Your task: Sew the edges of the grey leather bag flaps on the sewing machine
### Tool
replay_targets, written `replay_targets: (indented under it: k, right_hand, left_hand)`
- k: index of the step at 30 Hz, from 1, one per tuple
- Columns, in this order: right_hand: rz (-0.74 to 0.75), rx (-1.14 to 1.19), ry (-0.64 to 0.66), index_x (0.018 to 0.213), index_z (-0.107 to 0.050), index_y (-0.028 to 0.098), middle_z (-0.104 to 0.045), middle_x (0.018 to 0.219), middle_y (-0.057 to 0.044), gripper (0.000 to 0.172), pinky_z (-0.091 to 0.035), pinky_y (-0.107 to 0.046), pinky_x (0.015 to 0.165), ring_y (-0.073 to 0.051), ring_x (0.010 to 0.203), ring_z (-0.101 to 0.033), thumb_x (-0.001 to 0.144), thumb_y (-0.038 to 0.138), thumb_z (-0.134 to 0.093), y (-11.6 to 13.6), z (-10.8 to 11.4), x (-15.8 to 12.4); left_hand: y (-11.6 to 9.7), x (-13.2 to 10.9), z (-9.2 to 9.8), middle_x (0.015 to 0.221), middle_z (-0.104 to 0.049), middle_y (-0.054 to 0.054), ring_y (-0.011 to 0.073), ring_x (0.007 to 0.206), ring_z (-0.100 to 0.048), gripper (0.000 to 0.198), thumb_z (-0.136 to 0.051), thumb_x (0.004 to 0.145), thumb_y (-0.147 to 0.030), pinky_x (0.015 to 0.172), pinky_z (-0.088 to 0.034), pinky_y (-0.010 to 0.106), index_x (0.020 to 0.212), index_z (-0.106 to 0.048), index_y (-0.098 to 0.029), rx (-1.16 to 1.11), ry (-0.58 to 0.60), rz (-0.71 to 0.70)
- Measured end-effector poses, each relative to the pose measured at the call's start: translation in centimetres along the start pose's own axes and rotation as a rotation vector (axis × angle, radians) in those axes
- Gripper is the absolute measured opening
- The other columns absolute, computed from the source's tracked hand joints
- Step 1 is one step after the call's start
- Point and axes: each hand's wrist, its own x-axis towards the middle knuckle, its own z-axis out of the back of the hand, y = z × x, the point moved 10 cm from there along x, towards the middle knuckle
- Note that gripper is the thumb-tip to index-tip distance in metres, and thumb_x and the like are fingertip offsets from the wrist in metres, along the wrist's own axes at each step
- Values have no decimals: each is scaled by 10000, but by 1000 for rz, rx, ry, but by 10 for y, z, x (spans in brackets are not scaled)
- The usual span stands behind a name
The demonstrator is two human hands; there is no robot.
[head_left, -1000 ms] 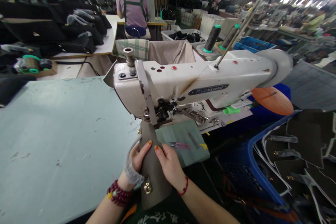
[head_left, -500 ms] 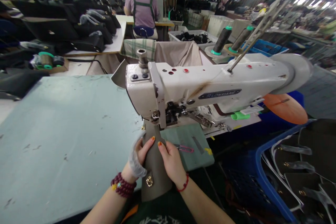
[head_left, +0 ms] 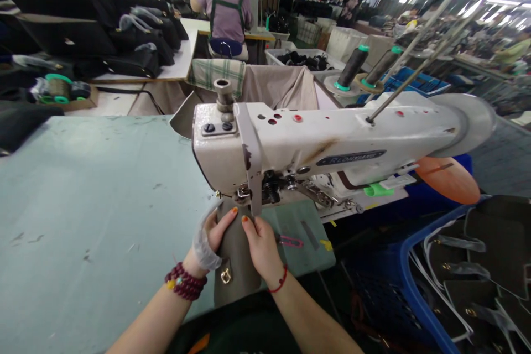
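Observation:
A dark grey-brown bag panel [head_left: 236, 251] with a gold clasp [head_left: 225, 275] lies lengthwise under the head of a white sewing machine [head_left: 282, 133]. My left hand [head_left: 211, 235], with clear plastic wrapped around it, grips the panel's left edge, thumb on top. On the right edge, my right hand [head_left: 262, 243] holds the same panel, its thumb also on top. The fingers underneath are hidden. The panel's far end reaches the needle area, which the machine head covers. Just right of my right hand, pink thread snips [head_left: 290, 241] lie on the green machine bed.
A pale green table [head_left: 91, 204] spreads to the left. At the right stands a blue basket [head_left: 409, 254] with similar dark panels. Thread cones [head_left: 352, 68] stand behind the machine. Black bags [head_left: 124, 50] crowd a back table, near a seated person [head_left: 226, 5].
The panel and both hands have slid slightly forward toward the needle area. My view has also shifted a little. Both hands keep their hold.

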Motion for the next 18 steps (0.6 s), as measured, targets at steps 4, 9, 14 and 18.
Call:
replay_targets:
  k: [4, 9, 14, 18]
  right_hand:
    - [-5, -14, -18, 592, -482, 198, -506, 584, -1, 440, -316, -246, 521, -146, 571, -451, 932, 476, -482, 1, 0, 7]
    - [11, -25, -4, 636, -547, 188, -550, 615, -16, 428, -348, -246, 558, -157, 605, -493, 945, 471, -463, 8, -3, 14]
    - [26, -56, -25, 629, -517, 179, -532, 607, -11, 430, -330, -238, 568, -144, 598, -480, 945, 459, -438, 10, -5, 20]
    - [20, -77, -57, 581, -452, 186, -461, 561, 8, 455, -279, -232, 520, -128, 555, -417, 933, 475, -447, 5, -8, 23]
  left_hand:
    - [-2, 8, 0, 1103, -726, 99, 310, 1113, -650, 402, -712, 763, -477, 971, -534, 422, 1083, -698, -233, -12, 13, -10]
    - [-19, 16, -1, 1187, -705, 110, 327, 1171, -612, 464, -695, 771, -487, 1055, -466, 461, 1140, -676, -206, 36, 31, -90]
    - [-20, 28, 1, 1211, -697, 125, 325, 1184, -605, 480, -707, 747, -497, 1054, -469, 422, 1089, -680, -162, 52, 45, -58]
    - [-17, 36, 3, 1163, -719, 115, 317, 1152, -630, 485, -758, 706, -474, 926, -558, 348, 1082, -682, -176, 43, 75, 0]
